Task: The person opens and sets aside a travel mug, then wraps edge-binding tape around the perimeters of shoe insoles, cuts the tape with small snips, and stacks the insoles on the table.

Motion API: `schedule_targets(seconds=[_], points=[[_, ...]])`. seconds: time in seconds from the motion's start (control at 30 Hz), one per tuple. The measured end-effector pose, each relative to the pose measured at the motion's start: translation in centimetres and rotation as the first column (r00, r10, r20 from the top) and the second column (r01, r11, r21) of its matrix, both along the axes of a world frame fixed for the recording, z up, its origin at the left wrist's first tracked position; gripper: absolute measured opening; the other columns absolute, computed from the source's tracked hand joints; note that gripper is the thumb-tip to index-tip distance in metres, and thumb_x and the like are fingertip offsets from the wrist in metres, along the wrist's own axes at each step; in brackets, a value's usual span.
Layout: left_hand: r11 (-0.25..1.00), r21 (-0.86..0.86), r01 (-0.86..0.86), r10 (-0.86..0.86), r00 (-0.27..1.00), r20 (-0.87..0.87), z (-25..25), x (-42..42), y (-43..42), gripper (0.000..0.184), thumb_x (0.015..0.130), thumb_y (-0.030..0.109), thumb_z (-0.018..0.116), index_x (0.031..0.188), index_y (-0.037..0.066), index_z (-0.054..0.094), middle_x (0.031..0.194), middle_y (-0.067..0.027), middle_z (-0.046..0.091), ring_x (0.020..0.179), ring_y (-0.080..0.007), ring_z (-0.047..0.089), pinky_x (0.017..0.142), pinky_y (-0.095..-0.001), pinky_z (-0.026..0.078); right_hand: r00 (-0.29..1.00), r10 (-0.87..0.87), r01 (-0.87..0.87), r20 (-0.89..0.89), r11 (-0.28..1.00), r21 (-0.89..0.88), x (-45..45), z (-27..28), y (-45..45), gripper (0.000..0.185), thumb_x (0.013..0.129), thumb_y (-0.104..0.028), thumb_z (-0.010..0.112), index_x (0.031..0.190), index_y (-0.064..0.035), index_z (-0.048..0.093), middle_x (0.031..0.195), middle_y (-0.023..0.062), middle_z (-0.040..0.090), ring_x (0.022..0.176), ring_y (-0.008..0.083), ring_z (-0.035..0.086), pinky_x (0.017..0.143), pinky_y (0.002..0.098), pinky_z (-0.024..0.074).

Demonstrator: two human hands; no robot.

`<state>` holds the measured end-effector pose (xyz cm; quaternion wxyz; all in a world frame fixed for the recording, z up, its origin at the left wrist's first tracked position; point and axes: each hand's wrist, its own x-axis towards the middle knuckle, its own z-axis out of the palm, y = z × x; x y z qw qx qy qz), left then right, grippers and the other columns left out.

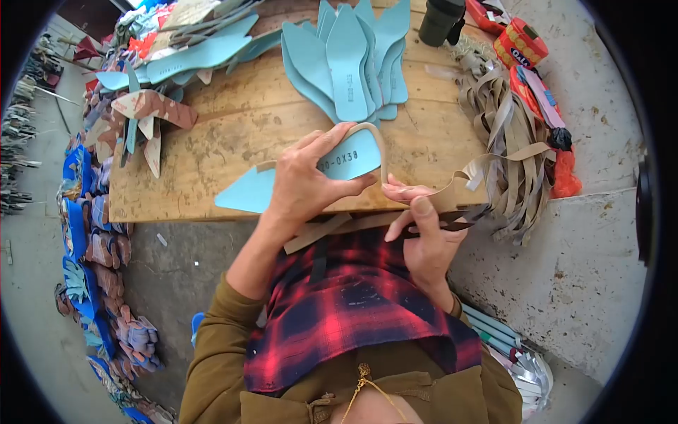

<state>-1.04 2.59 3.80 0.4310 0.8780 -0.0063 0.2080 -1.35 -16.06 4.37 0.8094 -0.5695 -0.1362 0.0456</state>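
My left hand is closed around a light blue shoe insole with printed dark characters, at the table's near edge. A tan strip runs along the insole's rounded heel end. Just right of that end, my right hand pinches the strip between thumb and fingers. From there the strip trails right toward a bundle of similar strips. Something dark and thin shows beside my right hand; its kind is unclear. Another tan piece lies below the table edge, over my plaid apron.
Stacked blue insoles lie on the wooden table ahead. More insoles and patterned pieces lie at left. A dark cup stands at the back, near a red tin. Tan strips hang over the right edge.
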Motion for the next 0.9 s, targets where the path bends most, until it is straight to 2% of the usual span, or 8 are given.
schedule_targets(seconds=[0.1, 0.27, 0.37, 0.4, 0.5, 0.6, 0.77, 0.9], points=[[0.997, 0.001, -0.083, 0.082, 0.988, 0.134, -1.5, 2.2, -0.9, 0.064, 0.061, 0.022, 0.084, 0.117, 0.001, 0.062, 0.096, -0.0146, 0.067, 0.086, -0.0289, 0.066, 0.075, -0.0371, 0.053, 0.978, -0.065, 0.082, 0.200, 0.994, -0.078, 1.5, -1.6, 1.8, 0.016, 0.091, -0.001, 0.057, 0.102, 0.0058, 0.067, 0.100, 0.0122, 0.071, 0.094, 0.0209, 0.068, 0.071, 0.0281, 0.0543], [0.971, -0.178, -0.160, 0.194, 0.961, 0.195, -2.7, 5.3, -2.9, 0.071, 0.065, 0.022, 0.083, 0.123, -0.002, 0.049, 0.106, -0.0194, 0.062, 0.096, -0.0340, 0.063, 0.080, -0.0403, 0.052, 0.802, -0.144, 0.285, 0.580, 0.945, -0.159, 7.1, -3.5, 3.4, 0.015, 0.091, -0.001, 0.058, 0.101, 0.0056, 0.067, 0.096, 0.0130, 0.072, 0.083, 0.0136, 0.067, 0.061, 0.0232, 0.0516], [0.981, -0.177, -0.084, 0.105, 0.989, 0.108, -0.5, 5.5, -3.0, 0.077, 0.069, 0.025, 0.083, 0.126, -0.003, 0.040, 0.108, -0.0175, 0.061, 0.096, -0.0293, 0.064, 0.081, -0.0376, 0.052, 0.919, -0.186, 0.202, 0.347, 0.979, -0.009, 8.4, -2.1, 3.4, 0.014, 0.092, -0.007, 0.060, 0.100, 0.0037, 0.067, 0.094, 0.0104, 0.072, 0.069, 0.0081, 0.063, 0.054, 0.0213, 0.0481], [0.946, -0.324, -0.014, 0.025, 0.999, 0.027, 0.1, 5.4, -2.8, 0.076, 0.070, 0.026, 0.083, 0.126, -0.002, 0.041, 0.108, -0.0154, 0.061, 0.096, -0.0265, 0.064, 0.081, -0.0366, 0.052, 0.933, -0.195, 0.206, 0.302, 0.979, -0.005, 8.6, -1.6, 3.3, 0.015, 0.093, -0.008, 0.060, 0.100, 0.0028, 0.066, 0.093, 0.0096, 0.072, 0.070, 0.0082, 0.064, 0.054, 0.0211, 0.0476], [0.750, -0.654, 0.100, -0.225, 0.968, -0.110, 0.7, 5.5, -1.9, 0.057, 0.084, 0.026, 0.073, 0.124, -0.001, 0.044, 0.105, -0.0068, 0.061, 0.087, -0.0118, 0.061, 0.074, -0.0285, 0.053, 0.961, -0.204, 0.207, 0.185, 0.978, 0.005, 9.4, 0.0, 2.5, 0.018, 0.094, -0.017, 0.060, 0.099, -0.0005, 0.065, 0.089, 0.0065, 0.071, 0.076, 0.0086, 0.065, 0.050, 0.0205, 0.0456], [0.433, -0.889, 0.146, -0.405, 0.913, -0.047, 0.4, 5.8, -1.7, 0.039, 0.093, 0.023, 0.061, 0.124, 0.003, 0.048, 0.098, -0.0054, 0.061, 0.074, -0.0088, 0.060, 0.062, -0.0214, 0.050, 0.971, -0.104, 0.110, 0.216, 0.994, -0.019, 9.6, -0.2, 2.3, 0.023, 0.096, -0.019, 0.058, 0.100, 0.0031, 0.065, 0.090, 0.0098, 0.070, 0.086, 0.0145, 0.069, 0.047, 0.0217, 0.0464], [0.436, -0.899, 0.025, -0.297, 0.948, -0.118, -0.1, 4.8, -2.5, 0.025, 0.093, 0.016, 0.056, 0.112, 0.000, 0.051, 0.081, -0.0038, 0.063, 0.059, -0.0063, 0.058, 0.050, -0.0209, 0.049, 0.984, -0.042, 0.060, 0.173, 0.994, -0.095, 7.6, 0.0, 0.8, 0.032, 0.100, -0.023, 0.049, 0.103, 0.0046, 0.064, 0.103, 0.0157, 0.069, 0.082, 0.0136, 0.067, 0.047, 0.0210, 0.0462], [0.481, -0.877, 0.010, -0.180, 0.980, -0.088, -0.3, 4.6, -3.2, 0.028, 0.093, 0.018, 0.056, 0.113, 0.000, 0.051, 0.083, -0.0050, 0.063, 0.061, -0.0072, 0.059, 0.052, -0.0210, 0.048, 0.984, -0.019, 0.030, 0.176, 0.998, -0.064, 4.1, -0.9, 0.4, 0.031, 0.100, -0.020, 0.049, 0.110, 0.0059, 0.063, 0.113, 0.0154, 0.067, 0.111, 0.0201, 0.060, 0.053, 0.0195, 0.0474]])
